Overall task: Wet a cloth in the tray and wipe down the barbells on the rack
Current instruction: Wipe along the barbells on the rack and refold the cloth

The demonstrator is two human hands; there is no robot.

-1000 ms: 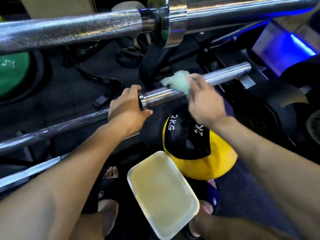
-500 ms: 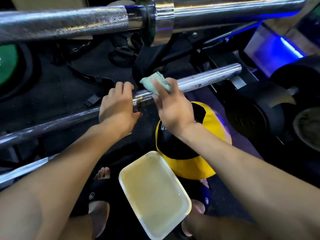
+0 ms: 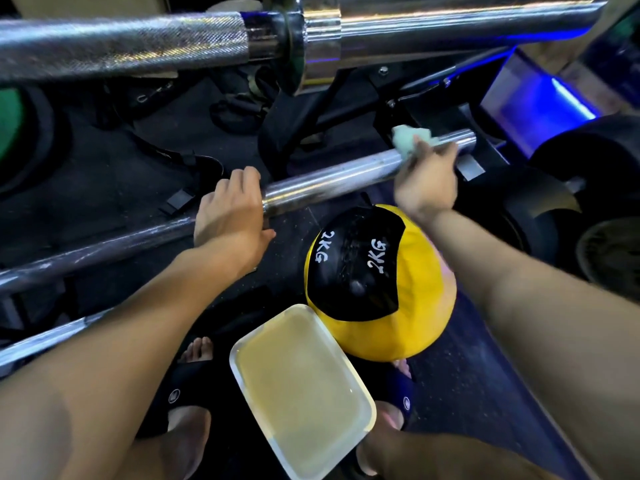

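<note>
We press the pale green cloth (image 3: pixel 408 142) onto the middle barbell's sleeve (image 3: pixel 346 174) near its outer end, right hand (image 3: pixel 426 181) gripping it; left hand (image 3: pixel 230 211) clasps the collar. Wiping is underway; next, probably re-wet in the tray (image 3: pixel 360 393) on the floor.

Both bare forearms reach forward from the near edge, the left from the near left, the right from the near right. The left hand (image 3: pixel 230 216) lies palm down, fingers curled over the top of the lower barbell (image 3: pixel 329 180) at its collar, thumb sticking out to the right. The right hand (image 3: pixel 427 180) is farther off and to the right, wrist bent, its fingers pinching a pale green cloth (image 3: pixel 408 140) against the bar's sleeve near its far end. Its outline is blurred.
</note>
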